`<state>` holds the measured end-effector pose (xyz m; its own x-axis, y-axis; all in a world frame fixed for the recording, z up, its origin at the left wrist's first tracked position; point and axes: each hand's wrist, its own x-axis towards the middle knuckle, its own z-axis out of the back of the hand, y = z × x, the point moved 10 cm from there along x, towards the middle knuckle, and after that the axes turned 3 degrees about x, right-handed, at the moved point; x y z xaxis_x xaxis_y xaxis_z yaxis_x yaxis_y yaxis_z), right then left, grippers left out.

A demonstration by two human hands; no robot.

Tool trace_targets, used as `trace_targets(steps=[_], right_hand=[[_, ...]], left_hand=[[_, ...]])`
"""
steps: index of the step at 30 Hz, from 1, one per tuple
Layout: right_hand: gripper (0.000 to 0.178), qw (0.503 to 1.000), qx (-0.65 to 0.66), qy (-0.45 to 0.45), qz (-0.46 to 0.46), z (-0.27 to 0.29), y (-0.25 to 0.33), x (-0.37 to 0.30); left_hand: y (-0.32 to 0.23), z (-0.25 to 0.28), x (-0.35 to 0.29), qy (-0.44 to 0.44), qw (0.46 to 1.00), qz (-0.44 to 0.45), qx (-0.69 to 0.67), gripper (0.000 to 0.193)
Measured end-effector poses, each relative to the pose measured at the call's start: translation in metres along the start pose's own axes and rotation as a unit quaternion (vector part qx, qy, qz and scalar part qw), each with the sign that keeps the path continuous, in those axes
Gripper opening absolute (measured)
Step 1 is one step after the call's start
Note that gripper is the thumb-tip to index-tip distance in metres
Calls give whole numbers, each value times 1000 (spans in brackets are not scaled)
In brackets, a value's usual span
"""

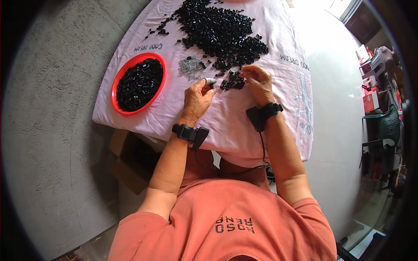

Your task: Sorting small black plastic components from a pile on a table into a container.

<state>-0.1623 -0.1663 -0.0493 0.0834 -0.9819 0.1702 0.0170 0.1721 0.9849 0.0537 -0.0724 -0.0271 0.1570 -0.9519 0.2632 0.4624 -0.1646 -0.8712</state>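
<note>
Left hand (197, 100) pinching, right one hard to read

Left thumb and finger have a small black piece (212, 86). Right hand (260, 87) has its fingers curled in; can't tell if they're holding anything. Little black cluster (231, 81) between both sets of fingertips, big black heap (222, 32) beyond them, silvery pile (189, 68) just past the left fingers, red bowl (114, 93) further left.

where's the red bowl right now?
Head view, left side: the red bowl sits on the pink cloth, left of the clear pieces and the left hand.
</note>
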Motion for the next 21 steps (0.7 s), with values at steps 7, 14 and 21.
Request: trace_targets(steps=[7,14,21], right_hand=[[19,967,-201,98,118,-28,31,-5],[19,944,-278,139,110,-38,33,-13],[14,960,-216,131,122,-35,36,-12]], left_hand=[[3,-1,1,11,999,-4,40,19],[2,-2,0,8,998,-14,57,22],[0,-1,-2,21,999,16,40,21]])
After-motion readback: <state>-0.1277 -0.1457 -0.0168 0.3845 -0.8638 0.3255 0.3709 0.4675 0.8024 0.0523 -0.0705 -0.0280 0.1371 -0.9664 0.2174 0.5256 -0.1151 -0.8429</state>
